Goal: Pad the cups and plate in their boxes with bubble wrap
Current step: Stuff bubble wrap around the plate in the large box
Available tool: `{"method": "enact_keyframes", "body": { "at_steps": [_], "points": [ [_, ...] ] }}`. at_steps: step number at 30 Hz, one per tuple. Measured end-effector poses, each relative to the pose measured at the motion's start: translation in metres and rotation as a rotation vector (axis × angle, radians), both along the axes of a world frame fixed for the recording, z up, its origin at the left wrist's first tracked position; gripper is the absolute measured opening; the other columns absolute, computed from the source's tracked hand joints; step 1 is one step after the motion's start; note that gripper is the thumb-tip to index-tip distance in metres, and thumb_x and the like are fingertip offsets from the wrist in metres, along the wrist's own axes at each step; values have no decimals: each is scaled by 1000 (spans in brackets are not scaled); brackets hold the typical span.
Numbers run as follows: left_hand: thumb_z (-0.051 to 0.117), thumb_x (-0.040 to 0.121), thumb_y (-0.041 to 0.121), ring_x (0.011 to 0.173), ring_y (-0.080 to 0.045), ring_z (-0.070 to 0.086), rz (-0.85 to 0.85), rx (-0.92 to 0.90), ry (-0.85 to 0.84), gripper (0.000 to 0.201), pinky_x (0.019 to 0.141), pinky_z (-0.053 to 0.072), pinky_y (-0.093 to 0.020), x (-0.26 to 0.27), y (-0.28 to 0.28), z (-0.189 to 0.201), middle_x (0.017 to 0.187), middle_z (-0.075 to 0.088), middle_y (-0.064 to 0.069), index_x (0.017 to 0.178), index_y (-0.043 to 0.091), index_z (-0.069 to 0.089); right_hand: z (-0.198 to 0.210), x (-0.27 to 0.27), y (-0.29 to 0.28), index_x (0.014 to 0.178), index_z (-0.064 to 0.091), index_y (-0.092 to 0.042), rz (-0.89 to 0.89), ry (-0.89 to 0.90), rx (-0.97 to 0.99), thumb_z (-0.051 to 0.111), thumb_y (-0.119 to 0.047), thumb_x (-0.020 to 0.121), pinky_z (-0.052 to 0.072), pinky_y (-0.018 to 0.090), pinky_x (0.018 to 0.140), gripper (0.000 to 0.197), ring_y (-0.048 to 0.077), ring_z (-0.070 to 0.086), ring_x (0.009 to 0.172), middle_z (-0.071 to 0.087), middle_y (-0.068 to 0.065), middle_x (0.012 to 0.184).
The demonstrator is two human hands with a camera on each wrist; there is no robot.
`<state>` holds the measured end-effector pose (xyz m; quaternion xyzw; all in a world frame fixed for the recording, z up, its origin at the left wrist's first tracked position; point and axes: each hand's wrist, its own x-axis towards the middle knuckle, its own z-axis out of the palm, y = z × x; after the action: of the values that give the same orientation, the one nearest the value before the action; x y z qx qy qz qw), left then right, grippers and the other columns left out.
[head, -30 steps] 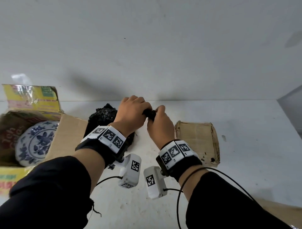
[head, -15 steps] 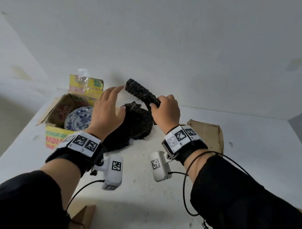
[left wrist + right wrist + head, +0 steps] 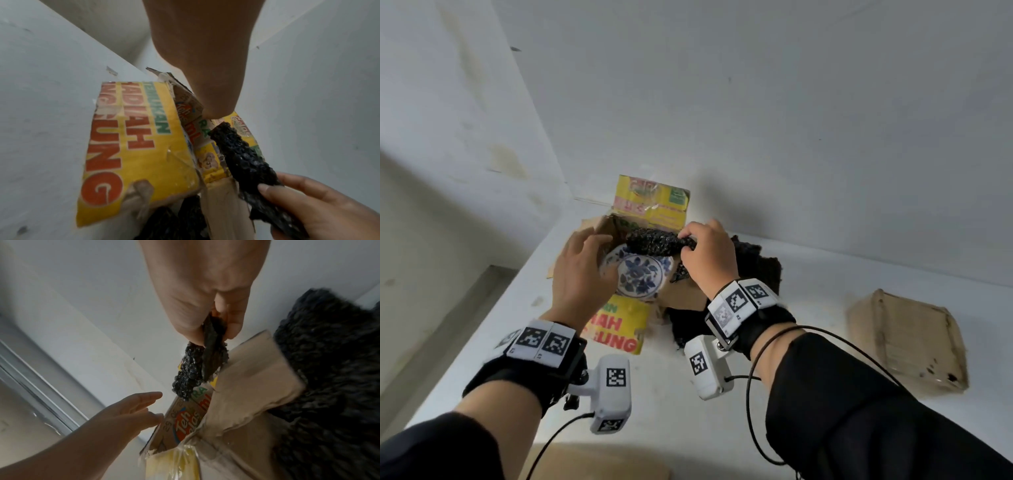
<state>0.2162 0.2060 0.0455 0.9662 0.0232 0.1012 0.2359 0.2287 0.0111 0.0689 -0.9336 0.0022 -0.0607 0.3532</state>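
A blue-and-white plate lies in the open yellow box at the table's back left. My right hand grips a rolled piece of black bubble wrap by one end. It holds the roll across the far edge of the plate, inside the box. The right wrist view shows the roll pinched between thumb and fingers, hanging into the box. My left hand hovers over the box's left side with relaxed, spread fingers and holds nothing. No cups are in view.
A pile of black bubble wrap lies right of the yellow box, partly under my right wrist. A closed brown cardboard box sits at the right. Another piece of cardboard shows at the near edge. A wall stands close behind.
My right hand has carried the bubble wrap roll left from above the pile into the plate's box. My left hand let go of the roll and moved to the box's left side.
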Motion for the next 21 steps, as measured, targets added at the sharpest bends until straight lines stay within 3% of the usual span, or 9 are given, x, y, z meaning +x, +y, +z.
{"method": "enact_keyframes", "body": {
  "at_steps": [4,9,12,15,19,21],
  "points": [
    [65,80,16,134,-31,34,24,-11,44,58,110,30,-47,8,9,-15,146,38,-11,134,15,47,-5,25,30,100,70,-17,50,-18,-39,53,-3,85,45,28,73,28,25,59,86,63,7,103],
    [59,85,22,137,-27,28,62,15,106,63,109,27,-45,18,13,-28,152,30,-6,143,17,35,-15,50,55,107,71,-17,114,32,-182,49,-7,89,49,32,85,31,25,60,104,66,5,114],
    [54,86,17,133,-28,32,100,-23,113,58,107,27,-42,24,16,-32,148,37,-5,142,15,39,-21,63,69,115,69,-19,138,35,-264,46,-11,92,50,34,83,33,27,60,102,65,5,114],
    [53,84,14,126,-27,40,117,-104,58,51,102,31,-39,26,16,-36,139,48,-4,135,14,49,-29,71,83,119,65,-12,176,5,-318,43,-15,95,51,36,77,32,30,59,100,65,9,113],
    [36,81,29,118,-24,45,175,-272,21,50,93,30,-31,27,14,-38,130,56,-1,125,17,57,-45,72,102,110,58,-6,333,52,-465,44,-16,93,45,37,70,24,31,56,98,61,12,103],
    [33,79,29,114,-22,46,192,-326,-6,51,88,28,-27,27,13,-39,126,58,0,121,19,60,-52,72,109,114,53,-6,425,122,-538,43,-15,93,44,40,69,24,32,51,103,57,14,108]
  ]
}}
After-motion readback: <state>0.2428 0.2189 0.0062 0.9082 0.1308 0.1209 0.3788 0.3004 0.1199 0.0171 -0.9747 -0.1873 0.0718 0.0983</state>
